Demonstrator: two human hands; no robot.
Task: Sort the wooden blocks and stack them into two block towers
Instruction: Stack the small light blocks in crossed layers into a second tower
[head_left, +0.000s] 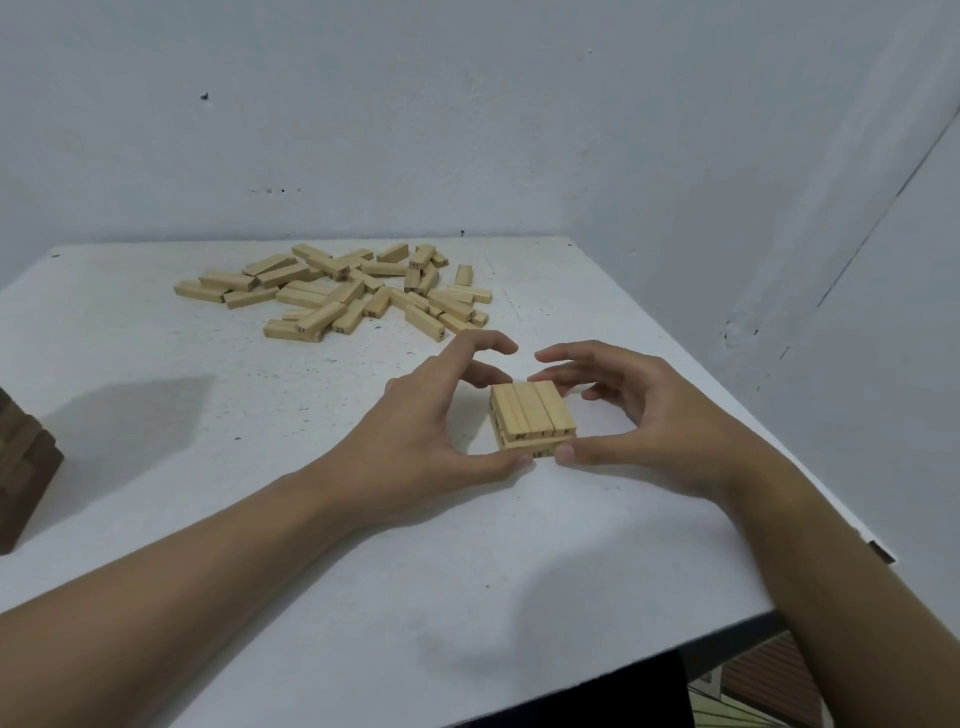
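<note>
at the far left edge a dark tower (23, 467) of brown blocks stands on the table (208, 545), only partly in view. further in, toward the back, lies the loose pile (337, 296) of pale wooden blocks, scattered in all directions, some with printed numbers on the ends. then comes the left hand (441, 421), and just right of it the low stack (532, 415) of pale blocks, on the right front part of the table, with the right hand (644, 415) on its other side.

both hands are cupped around this stack. the two thumbs press on the near face of the lower layer, almost meeting each other, and the fingers bend over to the far side. the right fingertips seem to touch the back edge. for the left ones i cannot tell if they touch or only hover. it looks to me like squaring the layers.

the top layer has three blocks side by side, their long axis running away from the person, and the layer below lies across, left to right. so i judge that a next layer should lie left to right. the pile is behind and to the left of the stack, well apart, so the left hand is nearer to it.

the table is white with small dark specks, and it stands in a corner of pale grey wall (467, 130).
</note>
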